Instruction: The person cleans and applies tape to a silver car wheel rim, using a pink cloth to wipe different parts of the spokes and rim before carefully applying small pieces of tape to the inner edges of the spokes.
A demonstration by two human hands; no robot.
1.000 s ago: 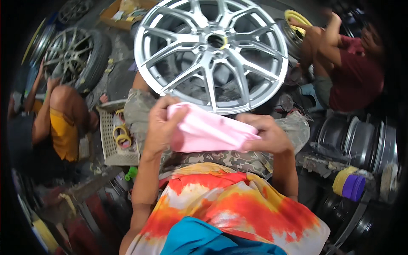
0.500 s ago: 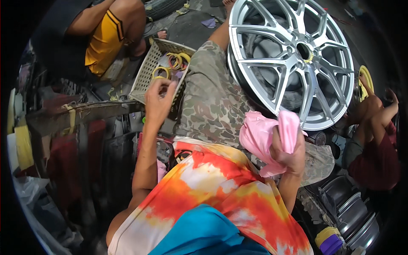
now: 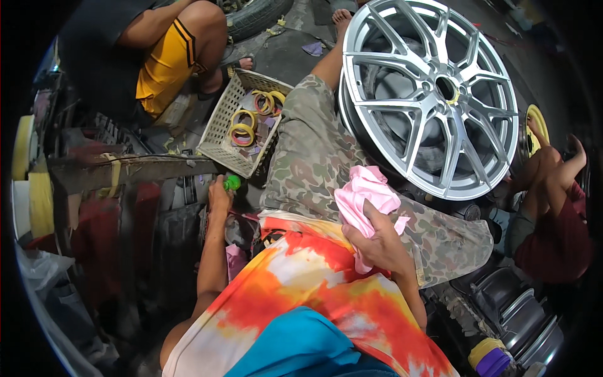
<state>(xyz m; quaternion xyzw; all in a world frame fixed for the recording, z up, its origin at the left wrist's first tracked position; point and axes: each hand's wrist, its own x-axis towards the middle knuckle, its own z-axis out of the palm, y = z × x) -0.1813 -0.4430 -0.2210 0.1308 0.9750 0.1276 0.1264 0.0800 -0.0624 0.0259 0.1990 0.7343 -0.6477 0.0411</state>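
My right hand (image 3: 383, 242) is closed on a crumpled pink cloth (image 3: 367, 201), held over my lap in front of the wheel. My left hand (image 3: 220, 195) is low beside the near left corner of a cream plastic basket (image 3: 217, 103). Its fingers are closed round a thing with a bright green round top (image 3: 233, 182); the rest is hidden. Inside the basket lie several rolls of yellow masking tape (image 3: 242, 133) and small scraps. A large silver multi-spoke alloy wheel (image 3: 433, 103) leans tilted beyond my camouflage-covered leg (image 3: 314, 138).
A person in yellow shorts (image 3: 166, 69) squats at the far left; another in dark red (image 3: 556, 235) sits at the right. A beam (image 3: 132, 169) runs left of the basket. A tyre (image 3: 264, 19) lies at the back. Dark wheel rims (image 3: 524, 320) stand at lower right.
My left hand has come down from above the basket to the green-topped thing, which has shifted. My right hand has drawn the pink cloth leftward, away from the wheel's lower edge.
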